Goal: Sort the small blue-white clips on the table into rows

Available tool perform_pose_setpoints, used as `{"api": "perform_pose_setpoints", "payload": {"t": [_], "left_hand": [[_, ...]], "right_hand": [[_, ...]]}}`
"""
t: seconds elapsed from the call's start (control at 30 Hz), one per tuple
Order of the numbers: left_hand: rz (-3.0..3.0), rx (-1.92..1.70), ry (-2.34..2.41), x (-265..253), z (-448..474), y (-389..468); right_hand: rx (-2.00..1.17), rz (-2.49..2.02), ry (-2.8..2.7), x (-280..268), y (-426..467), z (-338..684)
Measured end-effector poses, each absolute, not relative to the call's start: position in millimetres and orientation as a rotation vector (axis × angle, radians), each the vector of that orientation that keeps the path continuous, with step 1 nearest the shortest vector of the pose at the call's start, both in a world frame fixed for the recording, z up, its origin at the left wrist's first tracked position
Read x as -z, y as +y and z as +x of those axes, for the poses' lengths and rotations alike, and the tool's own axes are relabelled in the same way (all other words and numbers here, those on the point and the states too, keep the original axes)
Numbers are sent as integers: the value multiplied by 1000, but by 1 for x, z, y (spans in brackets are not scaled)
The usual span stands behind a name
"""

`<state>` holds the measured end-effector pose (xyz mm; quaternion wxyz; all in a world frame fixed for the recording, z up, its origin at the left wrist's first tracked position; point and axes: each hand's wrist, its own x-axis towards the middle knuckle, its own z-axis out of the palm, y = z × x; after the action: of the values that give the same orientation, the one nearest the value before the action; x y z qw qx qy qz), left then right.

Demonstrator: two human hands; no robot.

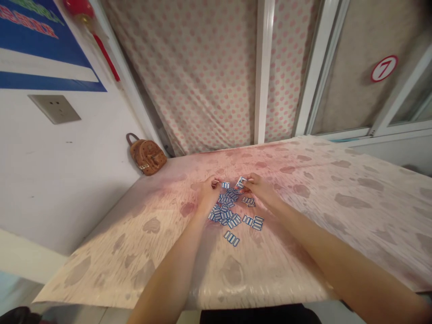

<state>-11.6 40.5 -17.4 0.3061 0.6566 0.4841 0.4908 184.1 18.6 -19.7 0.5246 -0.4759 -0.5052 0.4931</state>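
On the table lies a loose pile of small white cards (225, 212) with blue-edged stripes. My right hand (256, 185) pinches one striped card (240, 182) between thumb and fingers, just above the far right side of the pile. My left hand (211, 188) is at the pile's far left, its fingers curled in a pinch. Something thin and pale shows at those fingertips, too small to name. Beside them is another striped card (225, 185); whether the left fingers touch it I cannot tell. A few cards (258, 222) lie right of the pile, and one card (231, 238) lies nearer me.
A patterned cloth (141, 243) covers the table. At its far left corner, a small brown backpack (148, 156) rests by the wall. Behind the table hang dotted curtains (202, 76) and white window frames (264, 72). A wall socket (56, 109) is at the left.
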Motion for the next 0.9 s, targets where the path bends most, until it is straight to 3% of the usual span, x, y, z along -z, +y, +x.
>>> {"api": "perform_pose_setpoints", "payload": {"t": [0.4,0.9], "left_hand": [[1749,-1254,1132,12,7,26],[1683,-1365,1283,6,-3,31]], "right_hand": [[-1219,-983,-1193,15,12,178],[-1027,-1301,-1243,32,28,184]]}}
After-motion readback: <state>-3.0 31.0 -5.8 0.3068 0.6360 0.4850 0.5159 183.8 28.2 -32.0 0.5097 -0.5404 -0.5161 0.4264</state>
